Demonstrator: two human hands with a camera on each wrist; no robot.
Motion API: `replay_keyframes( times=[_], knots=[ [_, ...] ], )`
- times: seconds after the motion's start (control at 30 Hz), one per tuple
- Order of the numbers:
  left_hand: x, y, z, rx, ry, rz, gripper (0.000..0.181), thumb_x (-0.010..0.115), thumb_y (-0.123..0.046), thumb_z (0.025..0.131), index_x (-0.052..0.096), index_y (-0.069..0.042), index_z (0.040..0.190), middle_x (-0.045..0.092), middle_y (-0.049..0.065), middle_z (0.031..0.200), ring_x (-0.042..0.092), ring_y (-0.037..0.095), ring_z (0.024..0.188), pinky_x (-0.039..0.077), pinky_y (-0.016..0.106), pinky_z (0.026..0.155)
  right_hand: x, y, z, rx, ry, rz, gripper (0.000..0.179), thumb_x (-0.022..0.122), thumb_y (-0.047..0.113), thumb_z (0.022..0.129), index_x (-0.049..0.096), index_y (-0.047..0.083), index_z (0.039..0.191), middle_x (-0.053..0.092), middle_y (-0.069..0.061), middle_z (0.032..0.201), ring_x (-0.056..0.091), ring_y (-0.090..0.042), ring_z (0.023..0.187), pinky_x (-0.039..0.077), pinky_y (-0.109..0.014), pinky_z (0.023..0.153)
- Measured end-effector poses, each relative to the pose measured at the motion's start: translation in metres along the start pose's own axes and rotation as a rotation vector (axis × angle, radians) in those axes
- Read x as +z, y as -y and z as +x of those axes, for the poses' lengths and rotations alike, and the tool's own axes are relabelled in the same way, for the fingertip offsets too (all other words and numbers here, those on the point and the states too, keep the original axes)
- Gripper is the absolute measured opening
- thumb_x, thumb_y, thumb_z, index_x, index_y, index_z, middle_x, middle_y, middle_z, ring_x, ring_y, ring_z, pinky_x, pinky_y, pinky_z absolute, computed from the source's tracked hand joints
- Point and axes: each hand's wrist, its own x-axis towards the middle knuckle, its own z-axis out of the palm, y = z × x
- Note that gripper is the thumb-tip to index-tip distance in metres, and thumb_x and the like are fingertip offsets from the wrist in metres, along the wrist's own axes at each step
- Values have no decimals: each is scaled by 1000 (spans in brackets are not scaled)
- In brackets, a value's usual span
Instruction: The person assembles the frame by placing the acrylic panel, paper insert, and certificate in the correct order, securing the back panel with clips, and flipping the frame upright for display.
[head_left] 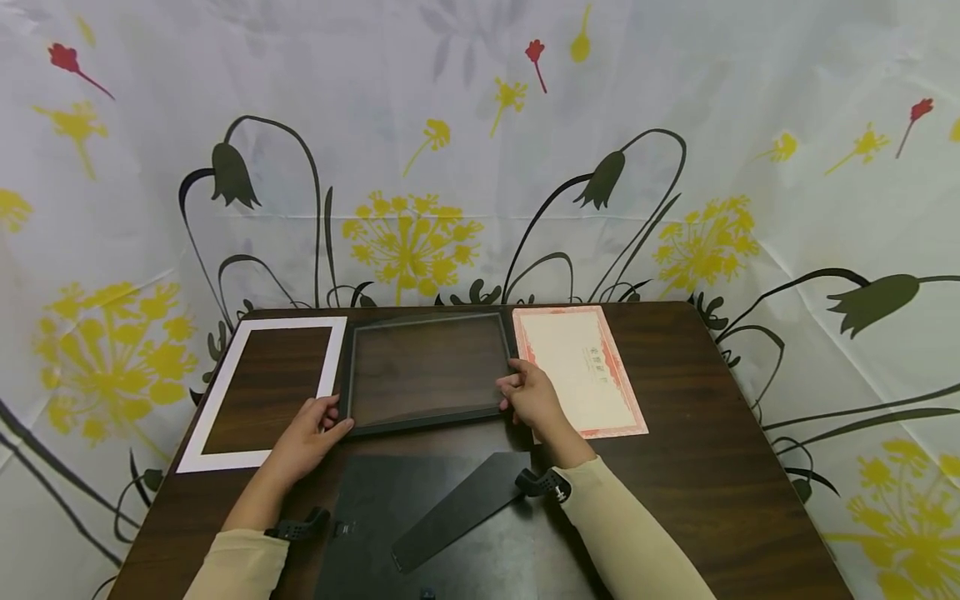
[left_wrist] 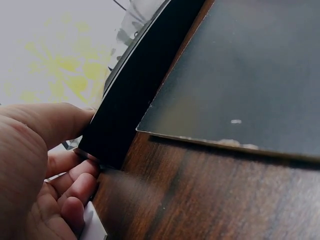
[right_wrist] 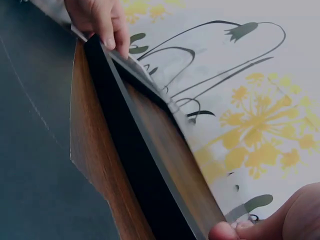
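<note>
A black picture frame (head_left: 431,422) with a see-through pane (head_left: 431,367) lies towards the back of the table, the wood grain visible through it. At its near left corner my left hand (head_left: 311,433) pinches the rim, thumb above and fingers below; the left wrist view shows this hand (left_wrist: 45,160) close up. My right hand (head_left: 534,400) pinches the right edge with thumb and index finger, though whether it grips rim or pane cannot be told. In the right wrist view the frame's side (right_wrist: 117,125) stands off the table, tilted.
A white mat border (head_left: 217,462) lies left of the frame. On the right is a cream certificate sheet (head_left: 570,358) with a red border. Nearer me lies a dark backing board (head_left: 367,500) with its stand flap (head_left: 465,508). A floral cloth (head_left: 480,125) hangs behind the table (head_left: 720,467).
</note>
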Motion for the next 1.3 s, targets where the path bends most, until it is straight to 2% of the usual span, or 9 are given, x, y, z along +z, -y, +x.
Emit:
replay_keyframes(
  times=[0.33, 0.53, 0.67, 0.97, 1.13, 1.3],
  knots=[
    [1, 4, 1, -14, 12, 3, 67, 68, -26, 110, 42, 13, 158, 51, 20, 126, 49, 25, 108, 42, 25, 87, -1, -2, 2, -13, -6, -56, 57, 62, 2, 108, 42, -5, 161, 77, -22, 121, 67, -13, 62, 44, -27, 44],
    [2, 1, 2, -5, 1, 0, 66, 69, -25, 110, 44, 13, 157, 52, 19, 125, 49, 25, 107, 42, 24, 86, -1, -2, 4, -8, -29, -111, 55, 64, 4, 108, 43, -3, 159, 78, -21, 118, 66, -14, 60, 44, -26, 43],
    [3, 2, 1, -9, 6, 6, 66, 69, -26, 110, 43, 13, 157, 51, 19, 124, 49, 24, 106, 42, 24, 86, -2, -2, 4, -1, -18, -87, 56, 63, 5, 109, 42, -3, 160, 77, -20, 121, 66, -14, 63, 43, -26, 45],
    [-1, 3, 2, 8, 9, 10, 67, 68, -27, 110, 43, 14, 157, 52, 20, 124, 50, 25, 106, 42, 24, 86, -6, 2, 2, 22, 44, 66, 57, 60, 4, 111, 39, -3, 163, 73, -24, 130, 66, -16, 69, 41, -24, 49],
    [-1, 3, 2, 0, 17, 9, 68, 68, -26, 110, 41, 14, 158, 51, 20, 125, 49, 24, 107, 42, 24, 86, -7, 1, 2, 31, 73, 49, 57, 58, 4, 111, 39, -3, 164, 73, -23, 130, 67, -17, 70, 41, -24, 48],
    [1, 2, 2, -9, 15, 0, 67, 68, -26, 110, 41, 13, 158, 50, 19, 125, 49, 25, 108, 42, 25, 87, -3, -1, 2, 21, 37, -12, 55, 57, 2, 110, 41, -5, 162, 75, -23, 124, 65, -16, 65, 42, -25, 47]
  ],
)
